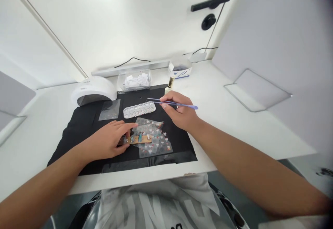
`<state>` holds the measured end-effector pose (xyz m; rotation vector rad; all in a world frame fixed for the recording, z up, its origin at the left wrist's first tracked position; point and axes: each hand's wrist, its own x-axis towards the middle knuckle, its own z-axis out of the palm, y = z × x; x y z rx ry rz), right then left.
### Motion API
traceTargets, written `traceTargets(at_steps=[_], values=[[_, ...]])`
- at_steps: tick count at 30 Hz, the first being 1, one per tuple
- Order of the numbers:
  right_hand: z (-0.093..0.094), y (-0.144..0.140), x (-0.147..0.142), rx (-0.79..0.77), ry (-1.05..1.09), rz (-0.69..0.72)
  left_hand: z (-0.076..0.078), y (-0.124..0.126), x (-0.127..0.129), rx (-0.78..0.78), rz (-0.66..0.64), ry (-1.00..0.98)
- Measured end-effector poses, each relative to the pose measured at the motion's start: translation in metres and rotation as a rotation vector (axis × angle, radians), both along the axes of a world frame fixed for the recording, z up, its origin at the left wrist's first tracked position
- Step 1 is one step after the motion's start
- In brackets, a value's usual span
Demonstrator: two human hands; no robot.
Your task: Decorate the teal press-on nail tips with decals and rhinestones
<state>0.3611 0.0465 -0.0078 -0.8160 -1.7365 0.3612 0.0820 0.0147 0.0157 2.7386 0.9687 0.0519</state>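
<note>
The left hand (110,139) has its fingers closed on the left end of a wooden nail-tip strip (144,139), which lies left-to-right over patterned sticker sheets (154,148). Beyond, the right hand (183,114), nearer the crosswise gem case (135,111), pinches purple tweezers (182,104), tips leftward by its far edge.

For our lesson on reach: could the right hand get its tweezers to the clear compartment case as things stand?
Probably yes: the right hand holds the purple tweezers with tips near the clear compartment case; nothing visible stands between.
</note>
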Motion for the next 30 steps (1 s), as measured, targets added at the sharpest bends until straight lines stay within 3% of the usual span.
traceTargets(at_steps=[6,12,16,23,26,30], values=[[-0.001,0.001,0.0,0.062,-0.057,-0.036,0.004,0.0,-0.012,-0.038,0.042,0.015],[0.003,-0.009,-0.001,0.232,-0.262,0.117,0.007,0.001,-0.024,-0.06,0.087,0.001],[0.006,-0.015,-0.005,0.335,-0.381,0.131,0.004,0.0,-0.028,-0.031,0.082,-0.059],[0.01,-0.022,-0.009,0.508,-0.552,0.078,0.011,-0.002,-0.034,0.079,-0.006,-0.364],[0.021,-0.027,-0.012,0.598,-0.641,0.063,0.02,0.001,-0.039,0.156,-0.015,-0.546],[0.038,-0.027,-0.014,0.665,-0.787,0.033,0.024,0.008,-0.048,0.182,-0.004,-0.594]])
